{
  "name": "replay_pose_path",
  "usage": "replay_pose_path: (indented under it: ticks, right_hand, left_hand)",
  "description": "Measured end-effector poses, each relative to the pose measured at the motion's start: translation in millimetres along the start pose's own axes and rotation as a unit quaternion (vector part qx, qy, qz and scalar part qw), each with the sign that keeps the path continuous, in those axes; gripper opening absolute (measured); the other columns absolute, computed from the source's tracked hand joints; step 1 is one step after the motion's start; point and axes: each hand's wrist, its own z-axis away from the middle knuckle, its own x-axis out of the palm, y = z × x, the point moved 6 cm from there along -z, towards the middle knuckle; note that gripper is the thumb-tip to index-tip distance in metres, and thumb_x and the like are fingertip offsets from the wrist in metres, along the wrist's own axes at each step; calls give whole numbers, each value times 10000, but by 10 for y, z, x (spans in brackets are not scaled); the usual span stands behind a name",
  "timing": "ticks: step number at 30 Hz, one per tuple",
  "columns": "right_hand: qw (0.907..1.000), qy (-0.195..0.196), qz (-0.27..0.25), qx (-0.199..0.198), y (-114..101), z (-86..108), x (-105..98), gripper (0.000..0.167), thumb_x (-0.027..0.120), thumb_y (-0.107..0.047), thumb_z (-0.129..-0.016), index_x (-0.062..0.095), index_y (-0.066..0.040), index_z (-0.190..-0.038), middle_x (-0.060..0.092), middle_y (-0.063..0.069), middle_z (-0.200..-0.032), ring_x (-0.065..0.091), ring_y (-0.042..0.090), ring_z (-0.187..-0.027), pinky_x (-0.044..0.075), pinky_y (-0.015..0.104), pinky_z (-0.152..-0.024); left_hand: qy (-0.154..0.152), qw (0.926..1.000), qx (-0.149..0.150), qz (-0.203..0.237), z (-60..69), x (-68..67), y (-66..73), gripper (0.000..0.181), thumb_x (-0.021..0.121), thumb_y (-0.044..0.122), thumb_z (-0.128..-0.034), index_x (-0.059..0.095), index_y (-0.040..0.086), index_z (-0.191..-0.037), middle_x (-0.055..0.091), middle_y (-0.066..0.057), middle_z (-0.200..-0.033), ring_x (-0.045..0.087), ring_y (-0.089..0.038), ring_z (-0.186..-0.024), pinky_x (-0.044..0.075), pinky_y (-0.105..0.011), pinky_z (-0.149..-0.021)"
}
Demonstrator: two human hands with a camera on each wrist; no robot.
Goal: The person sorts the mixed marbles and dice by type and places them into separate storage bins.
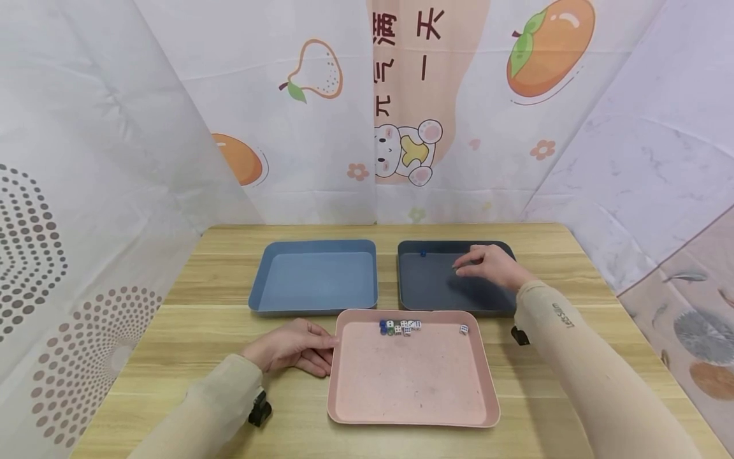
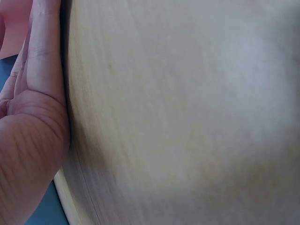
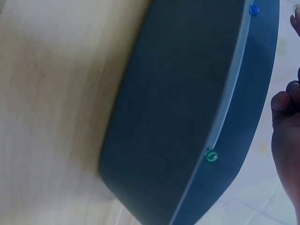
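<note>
My right hand (image 1: 496, 266) is above the dark blue tray (image 1: 407, 296), thumb and forefinger pinching a small greenish die (image 1: 455, 268) that is mostly hidden by the fingertips. Inside that tray, a blue die (image 1: 423, 253) lies near the back wall; the right wrist view also shows a green die (image 3: 211, 155) there. On the left, my left hand (image 1: 295, 347) rests on the table with its fingers fairly straight, touching the left rim of the pink tray (image 1: 413, 389). Several white, blue and green dice (image 1: 398, 328) cluster along the pink tray's far side.
A lone white die (image 1: 464, 329) sits in the pink tray's far right corner. The light blue tray (image 1: 321, 280) stands at the back left, beside the dark one. A printed curtain (image 1: 321, 159) hangs behind the wooden table (image 1: 212, 306).
</note>
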Motion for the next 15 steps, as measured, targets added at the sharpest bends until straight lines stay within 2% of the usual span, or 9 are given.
replay_pose_path:
  ticks: [1,4,8,11,15]
  right_hand:
    - [10000,28,-23,35,12,-1,-10,312,772,-315,-929,783,-122,-1173,444,246,-1548,273,442,-1509,415,599,-1123]
    - [9999,70,-88,128,49,-3,-29,331,759,-312,-942,769,-102,-1196,447,267,-1532,324,449,-1480,440,591,-1099]
    - [9996,156,-137,178,98,-21,-44,355,751,-322,-948,756,-90,-1217,555,239,-1396,543,409,-1269,521,523,-983]
    - [9993,245,-145,239,144,-42,-55,349,751,-303,-950,753,-85,-1222,627,183,-1312,614,350,-1160,550,473,-931]
    - [9987,250,-216,378,202,-57,-71,347,737,-271,-963,738,-69,-1245,662,178,-1310,620,352,-1191,545,496,-969]
  left_hand:
    - [-2,10000,-4,5,-1,0,0,336,717,243,-977,694,-57,-1128,755,-227,-942,765,-240,-760,644,-429,-766]
    - [-9,10000,-4,10,-3,0,-2,341,722,248,-973,694,-56,-1124,754,-230,-947,765,-241,-762,644,-430,-768]
    - [-10,10000,12,5,-5,-1,-1,332,716,243,-977,693,-56,-1120,754,-233,-949,765,-242,-760,644,-429,-765]
    - [-4,10000,6,4,-5,-1,-1,324,710,237,-981,693,-55,-1121,754,-230,-947,765,-240,-759,645,-426,-764]
    - [4,10000,-12,-9,-1,-1,0,319,705,234,-984,694,-53,-1124,755,-222,-940,765,-237,-759,645,-425,-765]
